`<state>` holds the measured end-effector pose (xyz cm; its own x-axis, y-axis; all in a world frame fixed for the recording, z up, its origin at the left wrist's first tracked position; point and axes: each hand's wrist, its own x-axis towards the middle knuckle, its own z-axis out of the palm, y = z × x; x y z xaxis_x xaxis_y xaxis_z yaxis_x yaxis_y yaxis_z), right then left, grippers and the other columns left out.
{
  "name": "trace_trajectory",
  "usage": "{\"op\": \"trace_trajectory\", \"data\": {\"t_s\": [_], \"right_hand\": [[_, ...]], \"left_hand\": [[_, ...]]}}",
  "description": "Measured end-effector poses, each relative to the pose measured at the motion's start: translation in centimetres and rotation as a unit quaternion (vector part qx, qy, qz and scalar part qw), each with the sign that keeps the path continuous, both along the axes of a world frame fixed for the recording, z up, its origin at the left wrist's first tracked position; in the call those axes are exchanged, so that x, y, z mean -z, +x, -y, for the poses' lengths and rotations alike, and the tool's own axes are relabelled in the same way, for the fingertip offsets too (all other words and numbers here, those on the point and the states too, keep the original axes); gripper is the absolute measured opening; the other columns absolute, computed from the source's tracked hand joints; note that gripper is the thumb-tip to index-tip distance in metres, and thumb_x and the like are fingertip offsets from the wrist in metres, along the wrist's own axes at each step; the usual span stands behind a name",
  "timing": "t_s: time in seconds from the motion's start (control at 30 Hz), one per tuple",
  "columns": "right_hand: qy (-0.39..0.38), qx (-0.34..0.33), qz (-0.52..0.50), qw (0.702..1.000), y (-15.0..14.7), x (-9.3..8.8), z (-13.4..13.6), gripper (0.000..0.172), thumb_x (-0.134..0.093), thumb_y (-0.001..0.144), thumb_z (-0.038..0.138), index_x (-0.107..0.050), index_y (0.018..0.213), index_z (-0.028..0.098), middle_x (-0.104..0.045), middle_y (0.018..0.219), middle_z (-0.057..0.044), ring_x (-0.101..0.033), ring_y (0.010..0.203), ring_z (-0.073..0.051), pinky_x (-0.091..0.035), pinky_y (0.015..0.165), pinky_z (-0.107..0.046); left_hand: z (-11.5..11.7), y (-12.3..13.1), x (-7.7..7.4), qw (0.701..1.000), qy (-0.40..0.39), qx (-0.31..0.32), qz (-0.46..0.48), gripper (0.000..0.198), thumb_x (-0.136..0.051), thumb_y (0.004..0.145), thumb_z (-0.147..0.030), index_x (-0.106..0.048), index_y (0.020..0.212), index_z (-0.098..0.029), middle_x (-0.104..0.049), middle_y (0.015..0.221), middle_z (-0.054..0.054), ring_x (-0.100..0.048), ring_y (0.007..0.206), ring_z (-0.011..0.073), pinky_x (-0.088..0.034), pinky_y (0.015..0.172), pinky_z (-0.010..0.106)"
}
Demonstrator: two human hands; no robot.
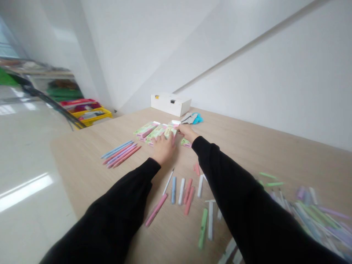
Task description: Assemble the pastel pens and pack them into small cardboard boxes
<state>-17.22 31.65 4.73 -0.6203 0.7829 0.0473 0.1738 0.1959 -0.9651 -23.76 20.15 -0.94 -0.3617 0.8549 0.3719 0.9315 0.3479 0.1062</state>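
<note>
A small green and pink cardboard box (169, 131) lies among similar boxes toward the back of the table. My left hand (163, 148) rests over its near end, fingers bent onto it. At the box's far right end, the closed fingers of my right hand (187, 132) pinch its edge near a white flap. Left of it are more boxes of the same print (147, 129), side by side. Another box (186, 142) is partly covered by my right hand. What lies under my left palm is hidden.
Pastel pens (121, 154) lie in a row at the left. Loose pen parts (180, 191) are scattered between my forearms, with a blurred pile (316, 216) at the right. A white box (170, 105) and a grey-blue cloth-like item (192, 118) stand near the wall.
</note>
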Motion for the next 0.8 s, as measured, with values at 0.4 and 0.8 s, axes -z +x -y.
{"op": "trace_trajectory", "data": {"t_s": [0.4, 0.8], "right_hand": [[0.125, -0.189, -0.058, 0.972, 11.6, -9.2, 12.7, 0.032, -0.081, 0.078, 0.047, -0.075, 0.081, 0.016, -0.074, 0.077, -0.001, -0.066, 0.073, -0.015, -0.053, 0.071, -0.026], [-0.258, -0.267, -0.079, 0.925, 21.4, -6.4, 22.5, 0.042, -0.091, 0.068, 0.047, -0.074, 0.091, 0.016, -0.078, 0.09, -0.007, -0.073, 0.084, -0.019, -0.06, 0.09, -0.035]], "left_hand": [[10.3, 1.4, -4.7, 0.895, 0.316, 0.246, 0.199, 0.081, -0.072, 0.075, -0.021, -0.036, 0.147, -0.016, -0.057, 0.139, 0.019, -0.058, 0.13, 0.0345, -0.047, 0.111, 0.052], [23.1, 12.0, -4.1, 0.888, 0.303, 0.261, 0.227, 0.051, -0.072, 0.072, -0.022, -0.049, 0.117, -0.021, -0.063, 0.096, 0.004, -0.066, 0.081, 0.02, -0.055, 0.07, 0.032]]}}
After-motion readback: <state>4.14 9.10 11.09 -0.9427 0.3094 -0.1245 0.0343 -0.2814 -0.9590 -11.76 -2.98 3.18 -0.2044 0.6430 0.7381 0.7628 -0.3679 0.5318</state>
